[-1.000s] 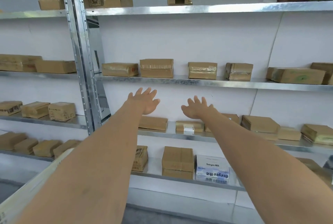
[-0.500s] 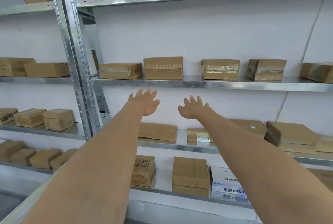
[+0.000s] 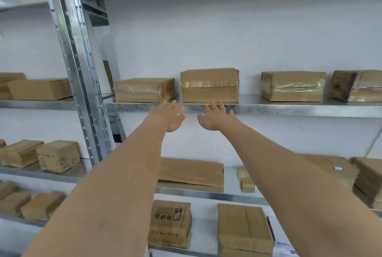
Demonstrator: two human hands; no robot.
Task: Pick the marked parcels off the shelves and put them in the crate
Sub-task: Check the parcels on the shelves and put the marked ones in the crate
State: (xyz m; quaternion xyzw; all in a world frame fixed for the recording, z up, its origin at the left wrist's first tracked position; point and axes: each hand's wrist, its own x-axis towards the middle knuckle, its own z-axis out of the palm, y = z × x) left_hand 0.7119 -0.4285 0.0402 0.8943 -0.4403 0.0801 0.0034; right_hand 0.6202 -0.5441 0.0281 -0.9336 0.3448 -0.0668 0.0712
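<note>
Both arms reach up toward a metal shelf point(image 3: 289, 110) that carries several taped brown parcels. My left hand point(image 3: 170, 117) is open, its fingertips level with the shelf's front edge, below the gap between a flat parcel point(image 3: 142, 90) and a taller taped parcel point(image 3: 209, 85). My right hand point(image 3: 215, 117) is open too, fingers spread just under the taller parcel. Neither hand touches a parcel. No mark shows on these parcels, and no crate is in view.
A perforated steel upright point(image 3: 76, 66) stands left of my arms. More parcels sit to the right point(image 3: 292, 86) and on the lower shelves point(image 3: 191, 172), point(image 3: 244, 228). A left shelving bay holds further boxes point(image 3: 40, 89).
Both hands have risen from below the shelf to its front edge, and the shelving looks larger and nearer. The hands stay open and empty.
</note>
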